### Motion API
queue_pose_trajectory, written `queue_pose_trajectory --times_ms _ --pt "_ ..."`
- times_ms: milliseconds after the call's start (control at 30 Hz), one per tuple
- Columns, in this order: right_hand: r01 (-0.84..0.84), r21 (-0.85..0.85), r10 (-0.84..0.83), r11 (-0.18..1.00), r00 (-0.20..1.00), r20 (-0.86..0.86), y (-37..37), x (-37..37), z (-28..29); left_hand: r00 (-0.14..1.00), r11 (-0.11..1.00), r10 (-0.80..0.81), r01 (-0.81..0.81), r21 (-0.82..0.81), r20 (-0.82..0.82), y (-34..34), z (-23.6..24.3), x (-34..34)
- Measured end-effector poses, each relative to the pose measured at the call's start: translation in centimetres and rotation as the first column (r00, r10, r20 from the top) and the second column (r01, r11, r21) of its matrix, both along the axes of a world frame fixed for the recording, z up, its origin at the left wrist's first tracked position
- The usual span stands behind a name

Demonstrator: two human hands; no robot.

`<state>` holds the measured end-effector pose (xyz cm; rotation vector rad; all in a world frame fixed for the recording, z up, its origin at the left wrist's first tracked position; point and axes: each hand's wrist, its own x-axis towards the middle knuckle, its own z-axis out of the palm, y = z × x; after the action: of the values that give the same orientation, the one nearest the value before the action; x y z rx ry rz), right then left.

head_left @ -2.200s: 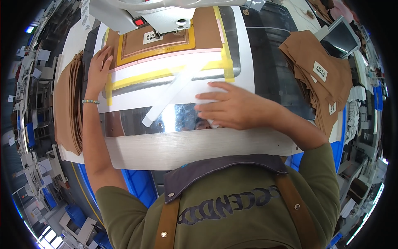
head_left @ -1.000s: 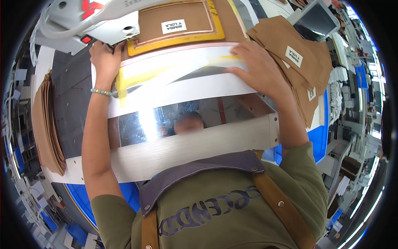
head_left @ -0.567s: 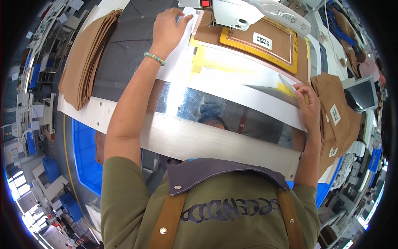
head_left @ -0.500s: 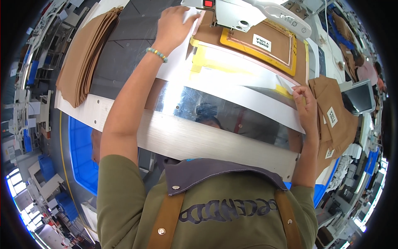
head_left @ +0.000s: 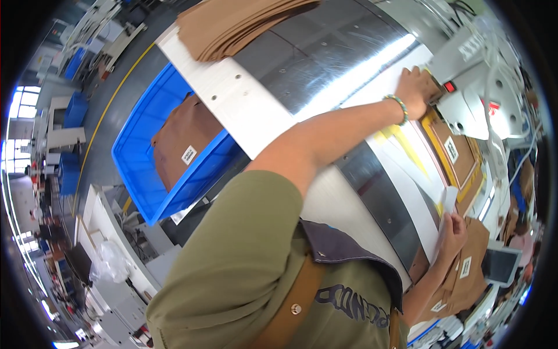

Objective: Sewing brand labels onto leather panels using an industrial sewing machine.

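Note:
My right hand (head_left: pixel 451 237) has its thumb and fingers closed on the raised corner of a white sheet (head_left: pixel 449 200). My left hand (head_left: pixel 417 94), with a beaded bracelet (head_left: pixel 401 107) at the wrist, reaches across to the sewing machine head (head_left: pixel 471 99). It lies beside the far end of the sheet, its fingers bent and their tips hidden. Yellow tape (head_left: pixel 407 150) runs along the sheet. Under the machine head, a yellow frame (head_left: pixel 437 142) surrounds a brown piece with a white label (head_left: pixel 451 150).
A stack of brown pieces (head_left: pixel 244 23) lies at the table's far left. Below the table edge, a blue bin (head_left: pixel 131 160) holds a brown labelled piece (head_left: pixel 186 136). More brown pieces (head_left: pixel 474 244) lie right of my right hand, near a small screen (head_left: pixel 501 264).
The view has swung left, bringing more of the blue bin into sight. My left hand now sits closer to the machine head. My right hand still holds the sheet's corner.

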<state>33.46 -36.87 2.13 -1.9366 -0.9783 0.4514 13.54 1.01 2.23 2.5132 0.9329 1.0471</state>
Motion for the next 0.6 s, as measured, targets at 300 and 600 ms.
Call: queue_pose_trajectory --times_ms 300,600 --pt "-0.299 -0.053 0.300 0.953 0.895 0.329 2.0 -4.0 4.4 0.800 0.962 0.273 -0.234 -0.140 0.534 4.9 3.9 -13.3" --pt "-0.099 0.151 0.117 0.984 0.987 -0.115 0.1 -0.1 3.1 0.396 0.883 0.456 -0.096 -0.459 0.797 -5.8 6.2 -46.4"
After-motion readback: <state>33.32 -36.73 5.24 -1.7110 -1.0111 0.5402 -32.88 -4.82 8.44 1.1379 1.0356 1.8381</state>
